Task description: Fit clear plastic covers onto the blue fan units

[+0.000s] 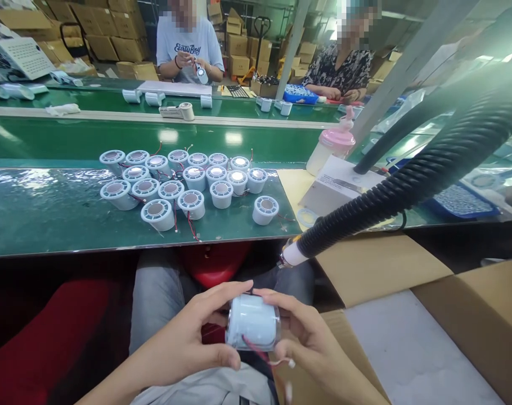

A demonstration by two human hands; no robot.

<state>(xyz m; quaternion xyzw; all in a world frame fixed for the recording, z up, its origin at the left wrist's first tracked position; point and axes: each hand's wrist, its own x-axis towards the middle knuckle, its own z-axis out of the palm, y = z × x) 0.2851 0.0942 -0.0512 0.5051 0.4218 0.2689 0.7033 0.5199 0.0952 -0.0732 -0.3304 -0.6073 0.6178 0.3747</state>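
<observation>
Above my lap, a pale blue cylindrical part [254,322] with a clear cover lies on its side between my two hands. My left hand [209,326] grips its left end, thumb below and fingers over the top. Around the right end close the fingers of my right hand [304,332]. A red and white wire with a small white plug [290,363] hangs from the part near my right thumb. On the green bench stand several similar pale blue cups [191,203] with round grey tops, some trailing red wires. One cup [265,210] sits apart at the right.
A black corrugated hose [365,208] slants down from the upper right, its nozzle near my knees. An open cardboard box [462,292] is at my right. A pink-topped bottle [332,143] and white box [342,185] stand on the bench. Two people [191,50] work across the line.
</observation>
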